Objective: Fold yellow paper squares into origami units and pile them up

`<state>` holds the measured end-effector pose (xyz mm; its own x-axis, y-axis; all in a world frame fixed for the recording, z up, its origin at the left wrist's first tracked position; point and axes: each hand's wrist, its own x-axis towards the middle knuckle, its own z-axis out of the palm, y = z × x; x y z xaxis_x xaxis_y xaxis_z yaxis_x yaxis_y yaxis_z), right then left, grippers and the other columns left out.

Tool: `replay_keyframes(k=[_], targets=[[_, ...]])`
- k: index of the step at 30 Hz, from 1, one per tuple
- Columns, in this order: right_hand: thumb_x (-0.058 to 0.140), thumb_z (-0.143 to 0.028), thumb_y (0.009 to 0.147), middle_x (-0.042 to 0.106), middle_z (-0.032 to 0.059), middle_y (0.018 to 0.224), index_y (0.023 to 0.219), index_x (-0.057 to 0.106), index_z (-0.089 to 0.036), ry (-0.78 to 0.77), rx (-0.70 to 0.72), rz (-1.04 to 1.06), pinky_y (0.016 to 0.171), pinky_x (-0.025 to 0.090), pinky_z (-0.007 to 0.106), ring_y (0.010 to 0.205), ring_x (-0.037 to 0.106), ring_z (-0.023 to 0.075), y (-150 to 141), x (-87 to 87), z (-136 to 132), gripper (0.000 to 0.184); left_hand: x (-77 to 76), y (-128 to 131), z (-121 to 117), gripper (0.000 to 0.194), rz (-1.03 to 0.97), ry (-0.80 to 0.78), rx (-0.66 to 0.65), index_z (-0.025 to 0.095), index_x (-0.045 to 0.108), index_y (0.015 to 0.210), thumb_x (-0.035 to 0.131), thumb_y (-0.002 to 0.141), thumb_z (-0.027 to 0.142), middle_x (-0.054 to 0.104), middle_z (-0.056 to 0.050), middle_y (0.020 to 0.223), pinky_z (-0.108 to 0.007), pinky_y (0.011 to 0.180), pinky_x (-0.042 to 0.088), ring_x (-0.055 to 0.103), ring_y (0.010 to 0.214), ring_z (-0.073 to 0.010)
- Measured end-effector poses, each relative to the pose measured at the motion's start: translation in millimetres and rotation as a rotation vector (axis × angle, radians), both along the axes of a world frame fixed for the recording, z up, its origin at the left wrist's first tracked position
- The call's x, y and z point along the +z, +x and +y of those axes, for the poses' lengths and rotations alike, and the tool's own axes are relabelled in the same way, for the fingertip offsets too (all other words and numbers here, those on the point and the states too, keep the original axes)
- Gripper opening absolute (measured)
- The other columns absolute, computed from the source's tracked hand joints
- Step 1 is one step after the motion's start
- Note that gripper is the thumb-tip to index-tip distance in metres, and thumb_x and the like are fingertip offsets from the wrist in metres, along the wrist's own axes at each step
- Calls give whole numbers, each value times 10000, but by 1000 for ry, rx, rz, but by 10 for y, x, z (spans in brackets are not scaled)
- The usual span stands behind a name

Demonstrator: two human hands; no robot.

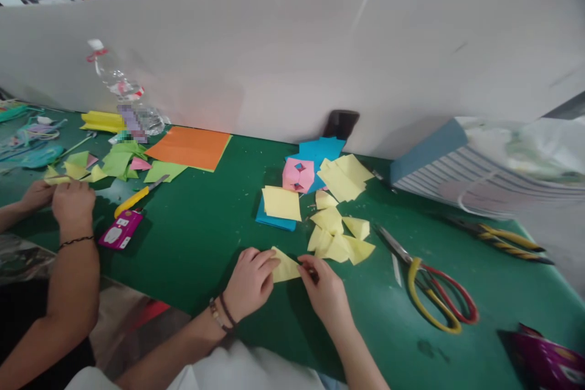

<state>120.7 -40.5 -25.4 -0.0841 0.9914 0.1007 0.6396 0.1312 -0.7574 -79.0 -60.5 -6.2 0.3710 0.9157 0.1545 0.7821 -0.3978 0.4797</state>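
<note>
The fingers of both hands pinch a yellow paper triangle from opposite ends, held narrow on the paper, with the left hand on one side and the right hand on the other, just above the green tabletop. Beads and a cord circle the left wrist. Just ahead lies a heap of yellow paper triangles, near a yellow paper square on blue paper and a pink folded paper shape. To the right lie scissors with yellow and red handles, and pliers. Farther left, another person's hands hold yellow paper near a yellow utility knife. An orange paper sheet lies on the tabletop, and a plastic bottle stands by a white partition.
</note>
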Motion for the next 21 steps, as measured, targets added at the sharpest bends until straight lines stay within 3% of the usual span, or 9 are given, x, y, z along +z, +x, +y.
replay_keyframes(k=[8,21], targets=[[462,-240,873,671,49,865,993,639,-211,23,14,-58,632,534,274,638,643,146,-28,-47,-40,216,11,-9,-1,339,36,-3,-35,239,629,1176,501,879,136,580,-30,1334,-419,898,436,475,980,-219],[448,-221,879,681,55,867,1012,645,-213,76,61,-68,609,524,251,623,638,142,-7,-100,-24,238,-7,-18,6,341,47,-9,-37,245,612,1190,485,891,140,539,29,1389,-424,897,425,442,993,-221]])
